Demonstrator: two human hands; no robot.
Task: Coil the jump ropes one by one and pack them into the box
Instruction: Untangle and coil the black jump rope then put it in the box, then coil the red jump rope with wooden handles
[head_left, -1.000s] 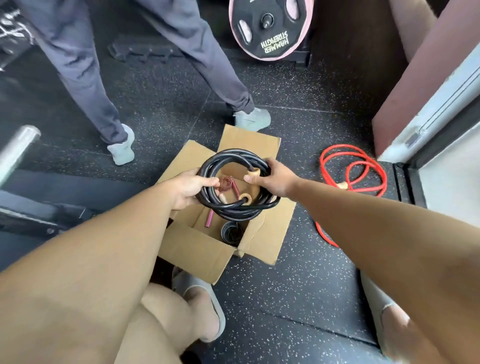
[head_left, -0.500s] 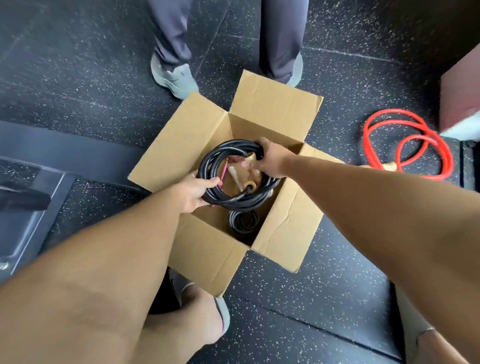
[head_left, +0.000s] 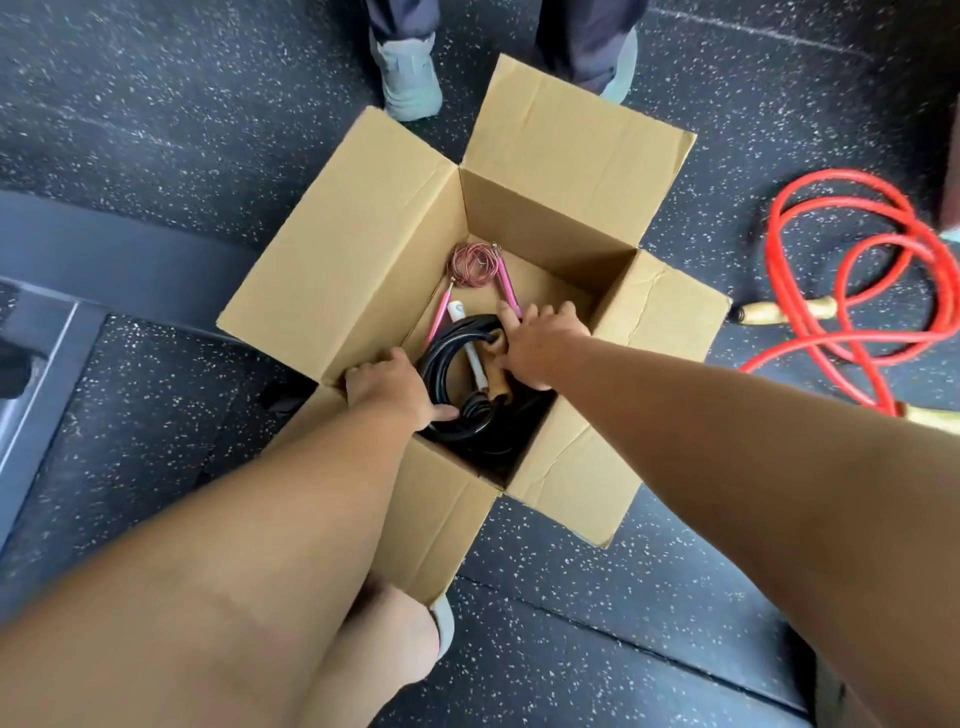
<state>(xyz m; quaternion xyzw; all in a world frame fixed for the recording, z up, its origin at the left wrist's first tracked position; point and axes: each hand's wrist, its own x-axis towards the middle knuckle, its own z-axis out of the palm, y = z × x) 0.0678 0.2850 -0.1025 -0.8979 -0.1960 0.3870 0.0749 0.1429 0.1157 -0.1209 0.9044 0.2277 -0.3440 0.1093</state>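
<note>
An open cardboard box (head_left: 363, 249) stands on the dark speckled floor. Both my hands reach down inside it. A coiled black jump rope (head_left: 447, 358) with wooden handles lies low in the box; my left hand (head_left: 387, 392) grips its left side and my right hand (head_left: 540, 345) holds its right side. A white handle (head_left: 470, 353) crosses the coil's middle. At the far end of the box bottom lies a small coiled pink rope (head_left: 475, 265) with pink handles. A loose red jump rope (head_left: 852, 270) with golden handles lies on the floor right of the box.
Another person's two grey shoes (head_left: 408, 73) stand just beyond the box's far flaps. A grey metal frame (head_left: 47, 364) runs along the floor at left. My own knee and foot (head_left: 395, 639) sit close against the box's near corner.
Both hands have lowered the black coil from above the box rim down to the box bottom. The view has tilted further down over the box.
</note>
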